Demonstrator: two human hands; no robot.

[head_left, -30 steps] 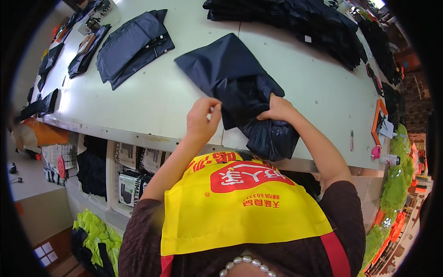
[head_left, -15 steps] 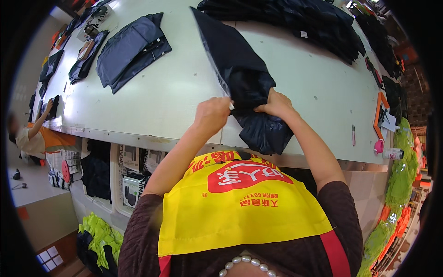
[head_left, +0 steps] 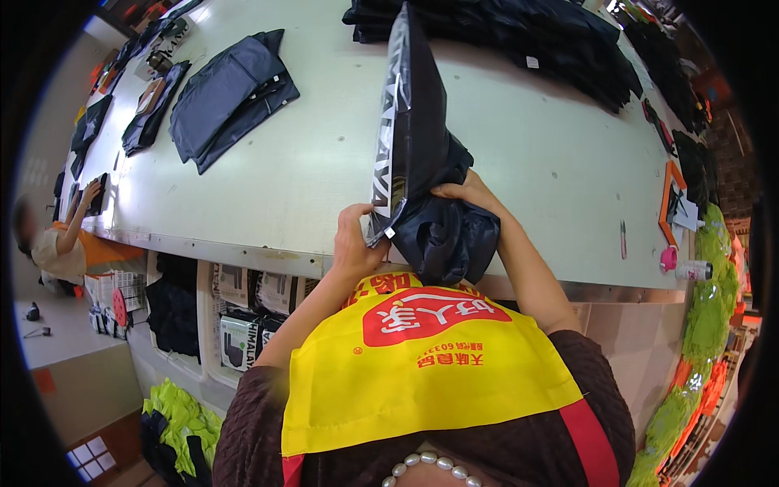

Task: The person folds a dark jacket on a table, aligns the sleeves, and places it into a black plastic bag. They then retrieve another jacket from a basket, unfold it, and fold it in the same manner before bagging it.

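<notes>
A folded dark navy garment (head_left: 420,105) stands tilted over the near part of the table, long and pointed toward the far side. Along its left side runs a shiny plastic bag (head_left: 386,138) with a white printed band. My left hand (head_left: 357,239) pinches the bag's lower edge, beside a small white tag. My right hand (head_left: 468,195) is closed on the cloth on the other side, thumb on top. Below it a bunched part of the same dark fabric (head_left: 450,239) hangs at the table's front edge. How far the bag goes round the cloth is hidden.
A pile of dark garments (head_left: 503,40) lies along the far side. Folded dark pieces (head_left: 231,93) lie to the left. At right are an orange frame (head_left: 667,199), small snips (head_left: 623,239) and a bottle (head_left: 694,269). Another person (head_left: 61,243) works at far left.
The garment has swung from leaning left to nearly straight ahead and turned, showing the bag's printed band. Both hands have come slightly nearer to me, the left one lower.
</notes>
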